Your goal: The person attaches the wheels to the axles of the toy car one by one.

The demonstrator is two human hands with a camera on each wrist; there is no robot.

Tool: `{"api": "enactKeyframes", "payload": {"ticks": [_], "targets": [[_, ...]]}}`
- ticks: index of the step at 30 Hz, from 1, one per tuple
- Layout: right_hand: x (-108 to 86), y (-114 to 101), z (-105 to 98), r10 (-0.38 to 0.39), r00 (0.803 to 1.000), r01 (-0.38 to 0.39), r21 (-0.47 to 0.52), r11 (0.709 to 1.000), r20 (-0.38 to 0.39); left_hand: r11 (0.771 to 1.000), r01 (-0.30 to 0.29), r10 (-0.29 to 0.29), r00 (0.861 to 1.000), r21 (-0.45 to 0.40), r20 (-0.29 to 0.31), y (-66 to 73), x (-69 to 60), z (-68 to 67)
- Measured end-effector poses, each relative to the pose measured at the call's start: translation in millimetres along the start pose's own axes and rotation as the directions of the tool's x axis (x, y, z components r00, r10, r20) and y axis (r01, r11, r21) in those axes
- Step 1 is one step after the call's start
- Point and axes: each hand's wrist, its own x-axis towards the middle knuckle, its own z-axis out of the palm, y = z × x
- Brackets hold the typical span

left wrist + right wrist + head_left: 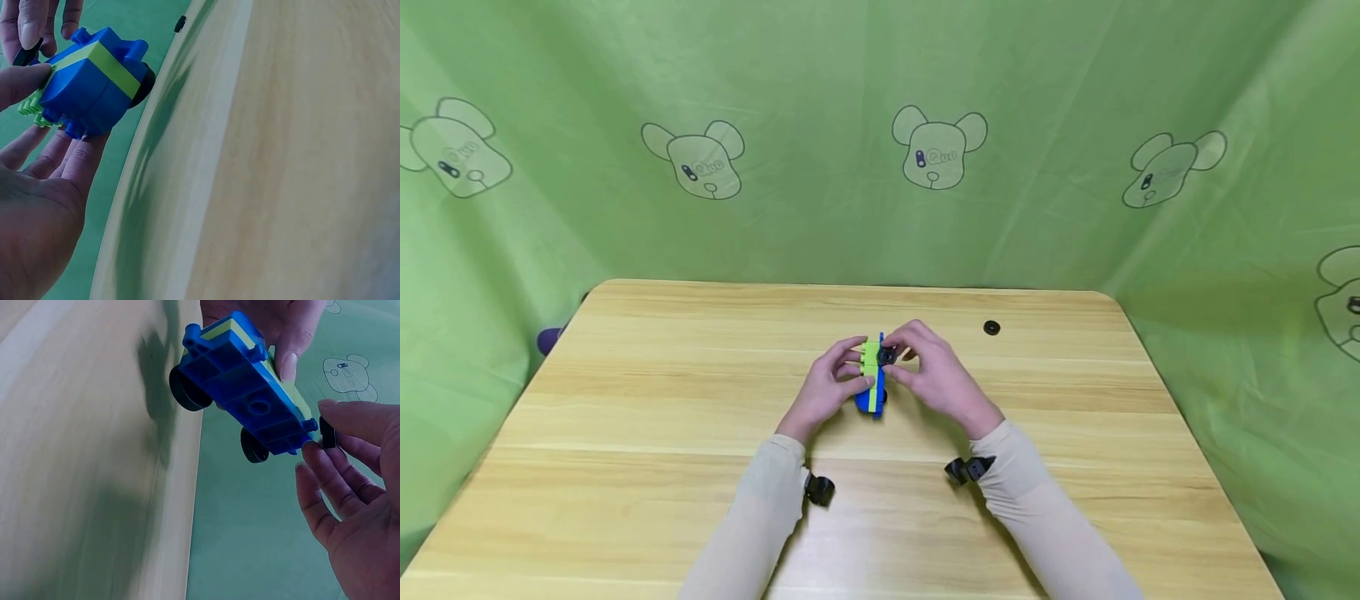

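A toy car [250,381] of blue and lime-green plastic is held off the table, its blue underside showing in the right wrist view. My left hand [827,390] grips it, thumb on one side and fingers on the other. Two black wheels sit along one side, a nearer wheel [187,392] and a farther wheel [252,447]. On the opposite side, a bare axle stub [256,354] sticks out. My right hand [942,377] pinches a loose black wheel [327,433] beside the stub at the car's far end; whether they touch, I cannot tell.
Another black wheel [992,327] lies flat on the wooden table [662,417], to the right and behind my hands. A green curtain [820,225] with printed bear heads surrounds the table's back and sides. Something purple [548,340] shows past the left edge.
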Motion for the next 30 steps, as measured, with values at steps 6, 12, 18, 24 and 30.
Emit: {"api": "enactKeyframes", "payload": {"ticks": [6, 12, 18, 24, 30], "targets": [[1.0, 1, 3, 0.005, 1.000, -0.005, -0.016, 1.000, -0.002, 1.000, 0.024, -0.024, 1.000, 0.000, 0.015, 4.0, -1.2, -0.6], [1.3, 1, 4, 0.023, 1.000, -0.023, -0.016, 1.000, 0.005, 1.000, 0.023, -0.024, 0.999, 0.010, 0.043, 21.3, -6.7, -0.1], [2.0, 1, 7, 0.032, 0.999, -0.033, 0.046, 0.998, 0.010, 0.999, 0.029, -0.028, 0.999, -0.015, 0.018, 4.6, -1.8, 0.1], [2.1, -1, 9, 0.027, 1.000, -0.027, 0.092, 0.995, 0.002, 0.999, 0.034, -0.034, 0.999, -0.007, -0.035, -1.6, 1.2, 2.7], [2.1, -1, 12, 0.011, 1.000, -0.012, 0.094, 0.995, 0.009, 0.998, 0.056, -0.054, 0.996, 0.034, -0.073, -1.0, 3.2, 5.6]]}}
